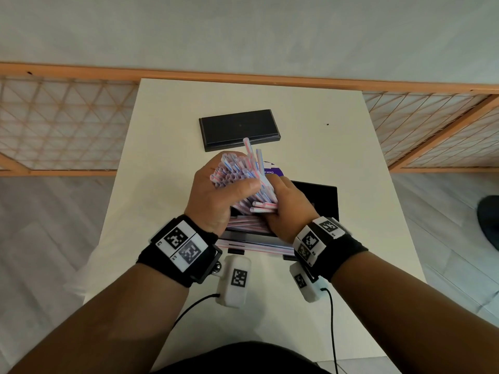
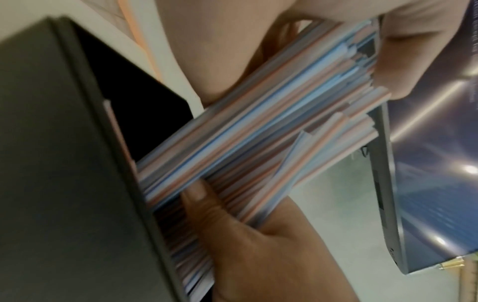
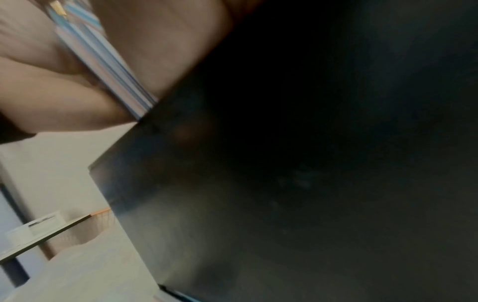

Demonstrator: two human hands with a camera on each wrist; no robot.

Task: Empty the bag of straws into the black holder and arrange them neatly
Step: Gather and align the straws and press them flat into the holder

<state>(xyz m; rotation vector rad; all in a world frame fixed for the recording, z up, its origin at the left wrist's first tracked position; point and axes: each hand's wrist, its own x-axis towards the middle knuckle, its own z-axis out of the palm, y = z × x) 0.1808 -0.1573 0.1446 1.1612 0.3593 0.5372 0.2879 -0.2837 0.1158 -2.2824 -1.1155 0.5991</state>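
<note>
Both hands held one thick bundle of striped straws [image 1: 244, 179] above the black holder [image 1: 321, 201], which stood near the middle of the white table [image 1: 167, 147]. The left hand [image 1: 216, 195] was wrapped round the upper end of the bundle, fingers and thumb curled over the open straw tips. The right hand [image 1: 286, 209] was clamped on the lower end, at 4 o'clock from the left hand; its thumb [image 2: 204, 202] pressed against the side of the bundle in the left wrist view. The bundle was tilted, with its upper tips pointing toward 12 o'clock and two straws projecting beyond the rest. Its lower ends reached into the open holder. More straws [image 1: 248, 228] lay flat inside the holder below the hands, and a further layer [image 1: 256, 245] showed at its near edge. A flat black lid [image 1: 239, 129] lay on the table at 12 o'clock from the hands, apart from the holder. A purple bag [image 1: 272, 170] showed just beyond the hands, mostly hidden behind the bundle. The right wrist view was largely filled by the holder's dark wall [image 3: 310, 163]
</note>
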